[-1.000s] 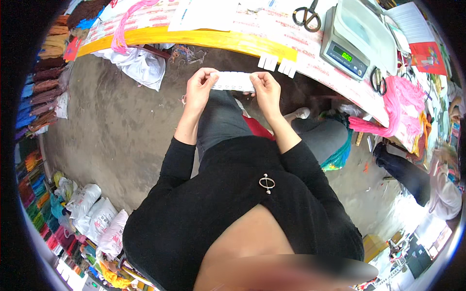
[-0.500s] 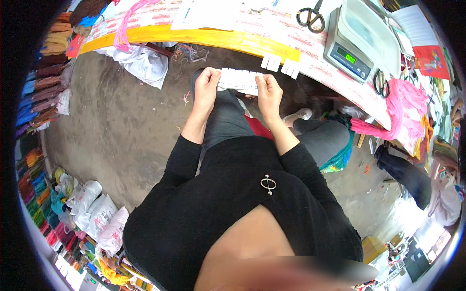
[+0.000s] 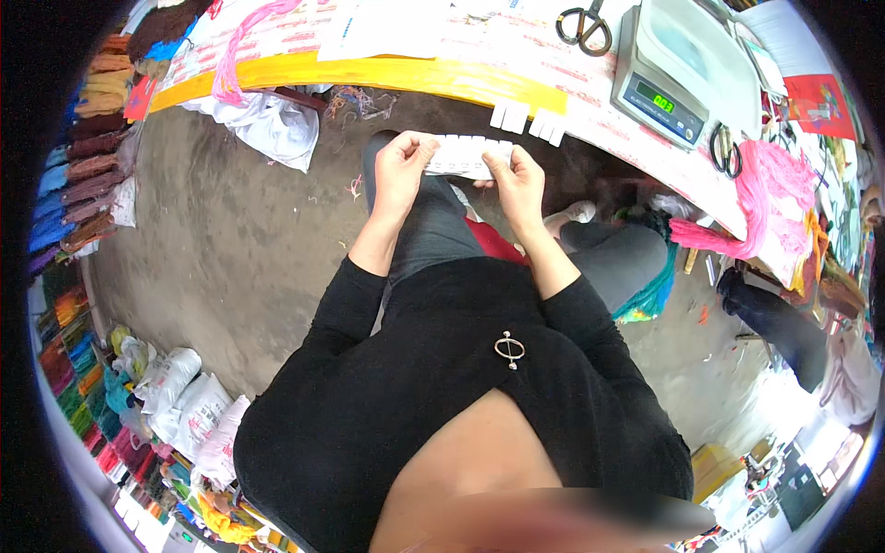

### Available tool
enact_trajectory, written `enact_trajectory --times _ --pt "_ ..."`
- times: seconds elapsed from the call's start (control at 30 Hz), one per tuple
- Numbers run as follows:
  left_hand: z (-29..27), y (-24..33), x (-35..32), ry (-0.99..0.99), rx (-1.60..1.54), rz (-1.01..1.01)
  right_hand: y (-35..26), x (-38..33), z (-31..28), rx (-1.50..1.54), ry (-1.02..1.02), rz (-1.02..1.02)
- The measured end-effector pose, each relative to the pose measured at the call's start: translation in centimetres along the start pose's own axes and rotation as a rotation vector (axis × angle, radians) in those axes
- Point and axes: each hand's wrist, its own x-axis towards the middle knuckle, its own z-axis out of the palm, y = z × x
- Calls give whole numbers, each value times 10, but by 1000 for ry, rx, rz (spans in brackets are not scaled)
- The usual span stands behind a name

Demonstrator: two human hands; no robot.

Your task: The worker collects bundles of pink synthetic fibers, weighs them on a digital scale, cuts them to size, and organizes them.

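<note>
A small white paper strip [image 3: 461, 157], cut into tabs along its top edge, is held between both hands above my lap. My left hand [image 3: 403, 170] pinches its left end with thumb and fingers. My right hand [image 3: 516, 180] grips its right end. Both hands sit just below the front edge of the table [image 3: 387, 74], which has a yellow border. Several white paper tags [image 3: 530, 120] hang from that edge right above the strip. Black sleeves cover my forearms.
On the table lie a digital scale [image 3: 687, 69], black scissors [image 3: 583, 26] and a second pair of scissors [image 3: 725, 152]. Pink thread bundles [image 3: 765, 184] lie at the right. Skeins of coloured thread [image 3: 88, 175] line the left. White plastic bags [image 3: 267, 124] lie on the concrete floor.
Both hands have shifted slightly along the white strip and turned it a little; they stay in front of the table edge.
</note>
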Motion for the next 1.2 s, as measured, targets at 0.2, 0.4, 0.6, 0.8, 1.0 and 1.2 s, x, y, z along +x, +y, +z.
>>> enact_trajectory --times 0.2,0.4,0.6,0.8,1.0,1.2 --pt "29 -4 4 87 324 55 -7 -7 -23 -3 42 14" --pt "82 -9 5 -191 -102 -186 -16 -9 -73 -25 202 -110" --pt "143 -26 1 -331 -265 -351 -32 -12 -132 -29 291 -194" --pt "191 -43 26 -254 67 -177 -42 6 -167 -101 397 -129" --pt "204 -53 37 -226 -48 -273 -42 25 -178 -123 422 -87" --pt "200 -59 31 -203 17 -382 -29 22 -186 -157 374 92"
